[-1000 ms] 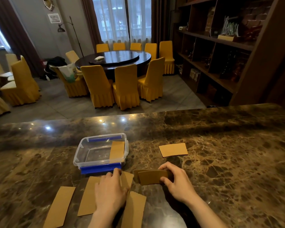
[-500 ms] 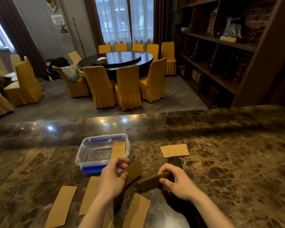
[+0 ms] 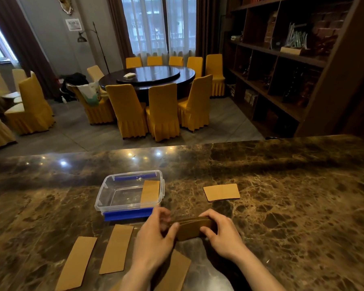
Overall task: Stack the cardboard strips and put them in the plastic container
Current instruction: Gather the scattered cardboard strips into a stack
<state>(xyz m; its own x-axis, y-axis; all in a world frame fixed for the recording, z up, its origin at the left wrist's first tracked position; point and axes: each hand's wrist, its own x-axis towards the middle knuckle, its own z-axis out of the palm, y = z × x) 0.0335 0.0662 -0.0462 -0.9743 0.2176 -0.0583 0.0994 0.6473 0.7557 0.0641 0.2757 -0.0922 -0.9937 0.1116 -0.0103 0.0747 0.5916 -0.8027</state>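
A small stack of cardboard strips (image 3: 192, 227) sits between the two hands just above the marble counter (image 3: 292, 206), near the front edge and right of the plastic container (image 3: 105, 198). The left hand (image 3: 153, 238) closes on the stack's left end, thumb in front and fingers curled over the top; its fingers are blurred. The right hand (image 3: 221, 234) clamps the right end, thumb on the near face and fingers wrapped behind.

The clear container stands just beyond and left of the hands, open, with blue clips on its near and far sides. One strip (image 3: 150, 193) leans inside it against the right wall. Three more strips lie flat on the counter near the front: a far-left strip (image 3: 77, 263), a second strip (image 3: 116, 248) beside it, and a third strip (image 3: 174, 269) partly hidden under the left forearm. A shorter cardboard piece (image 3: 221, 192) lies alone to the right of the container, well apart from the hands.

Past the counter, a round dark table (image 3: 147, 75) ringed by yellow-covered chairs (image 3: 127, 110) stands in the room, with wooden shelving (image 3: 282, 59) along the right wall.
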